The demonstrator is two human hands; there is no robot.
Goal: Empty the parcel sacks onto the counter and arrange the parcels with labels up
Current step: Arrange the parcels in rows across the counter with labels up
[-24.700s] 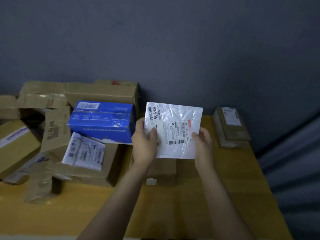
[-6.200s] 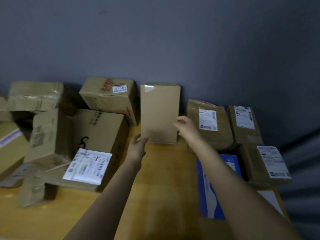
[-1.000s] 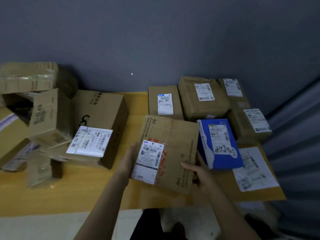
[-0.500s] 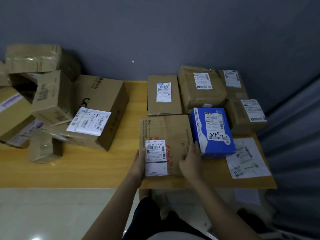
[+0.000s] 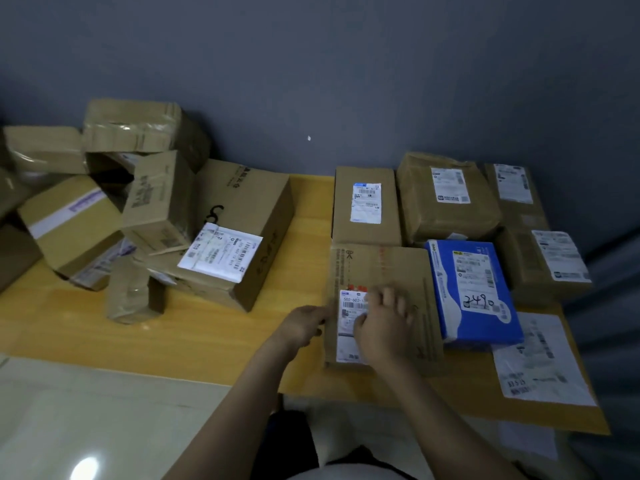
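Note:
A flat cardboard box (image 5: 398, 268) with red print lies near the front edge of the yellow counter (image 5: 207, 341), its white label (image 5: 348, 344) facing up. My left hand (image 5: 304, 323) holds the box's left edge. My right hand (image 5: 381, 327) rests on top of the label with bent fingers and covers part of it. To the right, touching the box, lies a blue parcel (image 5: 474, 289) with its label up and "2490" written on it. A white flat mailer (image 5: 540, 358) lies label up at the front right corner.
Several brown parcels with labels up fill the back right: one (image 5: 367, 202) behind the box, a bulging one (image 5: 446, 199), and two (image 5: 547, 258) by the right edge. A jumbled pile of cardboard boxes (image 5: 242, 216) covers the counter's left. The floor (image 5: 104, 410) lies below.
The box has been set down flat beside the blue parcel. My right hand moved from the box's right side onto its label. The view shifted right.

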